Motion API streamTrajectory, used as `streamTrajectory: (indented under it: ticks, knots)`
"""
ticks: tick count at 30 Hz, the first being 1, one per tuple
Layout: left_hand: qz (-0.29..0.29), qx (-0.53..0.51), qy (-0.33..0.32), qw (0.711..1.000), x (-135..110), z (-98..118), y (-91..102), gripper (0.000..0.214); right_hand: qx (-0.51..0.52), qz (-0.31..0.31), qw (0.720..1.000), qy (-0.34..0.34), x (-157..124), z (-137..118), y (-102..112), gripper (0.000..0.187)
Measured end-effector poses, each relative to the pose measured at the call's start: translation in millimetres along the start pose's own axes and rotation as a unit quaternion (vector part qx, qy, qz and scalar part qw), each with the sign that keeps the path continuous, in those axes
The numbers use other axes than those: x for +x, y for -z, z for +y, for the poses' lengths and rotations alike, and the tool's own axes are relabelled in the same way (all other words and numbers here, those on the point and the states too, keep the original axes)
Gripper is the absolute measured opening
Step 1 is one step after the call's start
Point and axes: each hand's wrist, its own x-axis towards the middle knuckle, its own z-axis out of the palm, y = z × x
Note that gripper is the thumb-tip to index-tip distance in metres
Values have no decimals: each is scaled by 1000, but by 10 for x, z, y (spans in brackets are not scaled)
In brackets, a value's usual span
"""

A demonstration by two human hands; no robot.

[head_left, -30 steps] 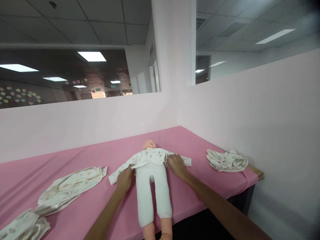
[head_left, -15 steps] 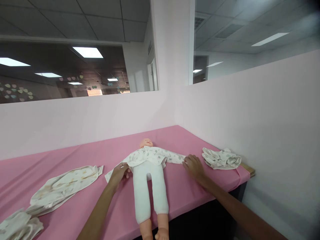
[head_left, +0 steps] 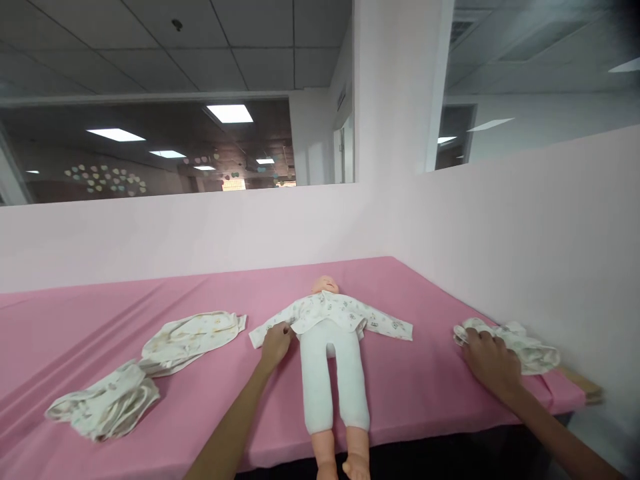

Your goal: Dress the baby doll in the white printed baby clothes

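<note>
A baby doll (head_left: 333,373) lies on its back, dressed in white trousers and a white printed baby shirt (head_left: 325,310), both sleeves spread out sideways. My left hand (head_left: 277,343) is curled closed against the shirt's left-side sleeve, close to the hem; its fingertips are partly hidden, and what they hold cannot be made out. Over at the right, my right hand (head_left: 490,363) has its fingers closed over the near-left part of a bunched, printed white baby garment (head_left: 533,350). The doll's bare feet reach the front edge of the table.
A pink sheet (head_left: 200,413) covers the table, which meets white walls at the back and right. Left of the doll lies a flat printed garment (head_left: 193,340), with a crumpled one (head_left: 107,403) nearer the front. Windows (head_left: 150,147) are set above the wall.
My right hand has left the doll's right-side sleeve and moved right onto the bunched garment. The left hand stays by the other sleeve. The view has turned left.
</note>
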Motion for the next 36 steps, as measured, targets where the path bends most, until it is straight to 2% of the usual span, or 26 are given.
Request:
streamTrajectory:
  ticks: [2,4,7,9,11,12,15,17,18,20,22,24,27,29,31,33,34,36]
  knots:
    - [17,12,-2,1000,-36,24,21,18,48,-74,996,-14,96,58,16,28]
    - [46,7,-3,999,-110,91,63,13,132,-116,983,-53,203,104,75,29]
    - [110,-14,-8,994,-315,306,151,21,250,-102,956,-116,320,33,286,32]
    - [140,-47,-29,989,-515,544,200,25,330,-82,930,-140,329,-183,542,34]
    - [105,-85,-79,988,-747,844,218,25,403,-69,899,-156,274,-540,891,34]
    - [57,-96,-111,988,-865,1004,213,26,439,-71,883,-151,227,-755,1088,36]
    - [-96,-123,-184,970,-1172,1436,156,48,514,-109,846,-89,49,-1410,1665,38]
    - [-154,-136,-198,958,-1306,1626,109,62,580,-143,801,-34,-57,-1755,1957,42]
    - [-161,-144,-197,956,-1348,1685,92,63,612,-157,775,-20,-99,-1881,2063,43]
    - [-149,-172,-188,955,-1393,1740,79,50,650,-180,738,-3,-158,-2043,2211,44]
    - [-130,-204,-179,953,-1404,1743,103,28,673,-196,713,2,-197,-2110,2310,46]
    - [-114,-220,-172,953,-1394,1731,159,19,684,-216,697,3,-222,-2125,2392,47]
    - [-60,-206,-145,966,-1336,1718,302,19,674,-228,702,-13,-206,-2089,2456,45]
    - [-10,-199,-116,973,-1254,1701,435,17,646,-207,733,-39,-129,-2005,2397,43]
    - [38,-201,-86,975,-1141,1662,589,15,597,-165,782,-64,2,-1846,2224,39]
    - [75,-213,-63,972,-1018,1606,740,17,533,-111,835,-80,145,-1625,1964,34]
    - [85,-222,-59,970,-958,1578,806,18,508,-105,850,-91,206,-1509,1823,35]
    - [85,-235,-62,966,-852,1536,899,22,445,-152,877,-102,279,-1313,1575,40]
